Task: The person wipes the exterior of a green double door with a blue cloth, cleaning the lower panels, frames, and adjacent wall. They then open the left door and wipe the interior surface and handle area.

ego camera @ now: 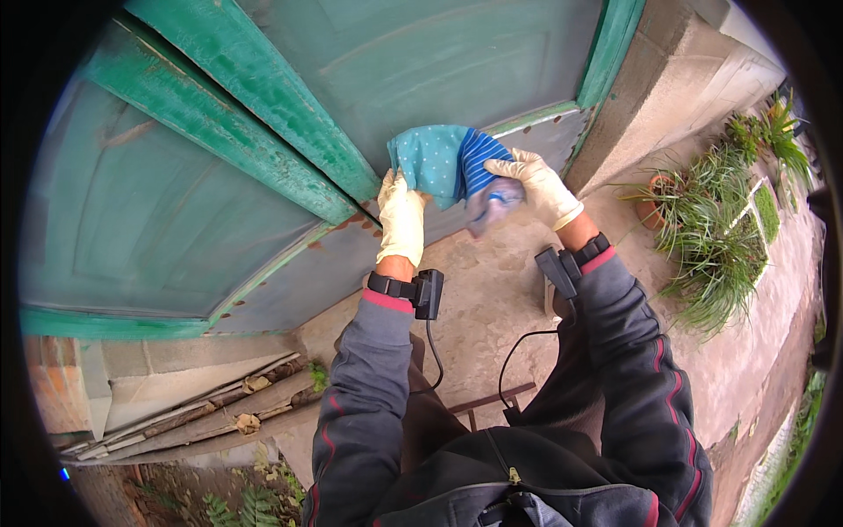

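A cloth (pixel 431 158), teal with white dots on one part and blue stripes on another, is stretched between my two gloved hands. My left hand (pixel 402 214), in a pale rubber glove, grips its lower left edge. On the striped side, my right hand (pixel 537 184) pinches the cloth between thumb and fingers, in a matching glove. A loose, blurred end of the fabric hangs below the right fingers. Just beyond the cloth stands a green double door (pixel 454 59) with worn paint and a grey metal strip (pixel 355 260) along its bottom.
Potted grassy plants (pixel 711 224) stand at right beside a concrete pillar (pixel 645 92). Wooden poles (pixel 217 408) lie along the wall at lower left. A low brown metal frame (pixel 490 398) is between my legs. Cabled black devices (pixel 429 294) are strapped to both wrists.
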Motion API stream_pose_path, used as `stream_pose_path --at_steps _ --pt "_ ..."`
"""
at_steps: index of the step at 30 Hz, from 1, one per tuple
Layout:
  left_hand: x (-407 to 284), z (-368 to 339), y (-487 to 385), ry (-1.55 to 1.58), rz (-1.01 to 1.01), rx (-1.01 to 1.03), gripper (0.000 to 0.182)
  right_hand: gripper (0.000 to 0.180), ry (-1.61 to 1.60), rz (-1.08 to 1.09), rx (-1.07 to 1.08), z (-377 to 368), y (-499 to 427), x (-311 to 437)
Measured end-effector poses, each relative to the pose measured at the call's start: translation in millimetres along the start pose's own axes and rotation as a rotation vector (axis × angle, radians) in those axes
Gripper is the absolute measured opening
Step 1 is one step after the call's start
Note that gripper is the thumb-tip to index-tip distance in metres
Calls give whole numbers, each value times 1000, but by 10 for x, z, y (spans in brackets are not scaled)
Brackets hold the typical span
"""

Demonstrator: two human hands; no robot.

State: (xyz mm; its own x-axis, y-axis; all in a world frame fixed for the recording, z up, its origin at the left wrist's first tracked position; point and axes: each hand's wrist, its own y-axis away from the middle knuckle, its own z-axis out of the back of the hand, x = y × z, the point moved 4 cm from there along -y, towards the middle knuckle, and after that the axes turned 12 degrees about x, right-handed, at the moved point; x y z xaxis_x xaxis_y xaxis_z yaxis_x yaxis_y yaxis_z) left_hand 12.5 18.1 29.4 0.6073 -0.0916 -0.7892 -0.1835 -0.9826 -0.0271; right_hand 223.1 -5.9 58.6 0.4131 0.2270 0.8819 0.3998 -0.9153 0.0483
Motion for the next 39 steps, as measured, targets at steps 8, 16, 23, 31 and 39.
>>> stream_pose_path --at_steps 8,16,23,31,39 --pt "42 232 -62 38 1 133 32 20 -68 140 -34 11 141 358" --pt "89 149 -63 68 40 80 34 51 635 124 -330 163 59 190" --pt "78 -67 8 141 86 235 35 114 809 81 191 -370 -177 -427" --pt "-28 -29 54 -60 139 235 35 45 195 147 -157 105 -153 -177" --pt "-35 -73 266 -421 290 171 26 25 109 815 -962 1330 9 719"
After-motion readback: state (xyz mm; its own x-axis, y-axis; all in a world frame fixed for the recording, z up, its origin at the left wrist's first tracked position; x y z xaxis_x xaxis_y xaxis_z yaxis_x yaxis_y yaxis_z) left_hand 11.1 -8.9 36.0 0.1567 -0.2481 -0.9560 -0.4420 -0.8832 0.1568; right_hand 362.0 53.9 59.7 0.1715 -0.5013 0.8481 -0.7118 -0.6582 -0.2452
